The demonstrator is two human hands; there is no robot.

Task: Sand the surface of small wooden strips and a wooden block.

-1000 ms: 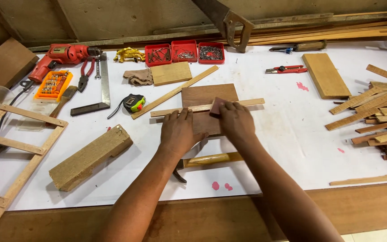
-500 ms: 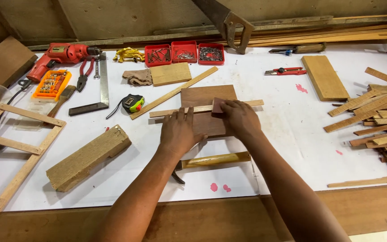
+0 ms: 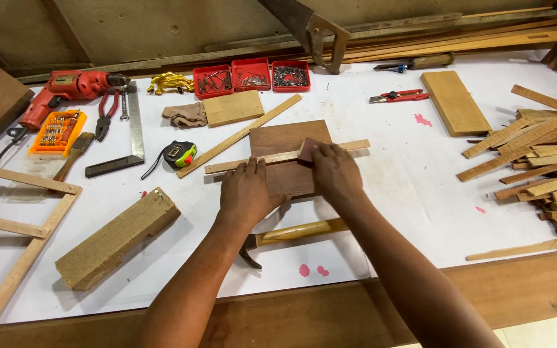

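Observation:
A thin light wooden strip (image 3: 349, 145) lies across a dark brown board (image 3: 285, 136) in the middle of the white-covered bench. My left hand (image 3: 247, 192) presses flat on the strip and board at the left. Fingers of my right hand (image 3: 334, 173) are closed on a small dark reddish sanding pad (image 3: 305, 149), which rests on the strip. A claw hammer with a yellow wooden handle (image 3: 296, 230) lies just below both hands, partly under my wrists.
A long slat (image 3: 240, 136), tape measure (image 3: 180, 154), try square (image 3: 133, 132), red drill (image 3: 66, 88), pliers and bit case lie at the left. Red trays (image 3: 251, 73) of nails and a handsaw (image 3: 314, 35) are behind. A chunky block (image 3: 117, 237), a frame (image 3: 14, 225), a plank (image 3: 454, 103) and a strip pile (image 3: 543, 167) surround.
My right hand with the pad has shifted only slightly along the strip; the view has drifted a little, so everything sits further left in frame. My left hand stays pressed down.

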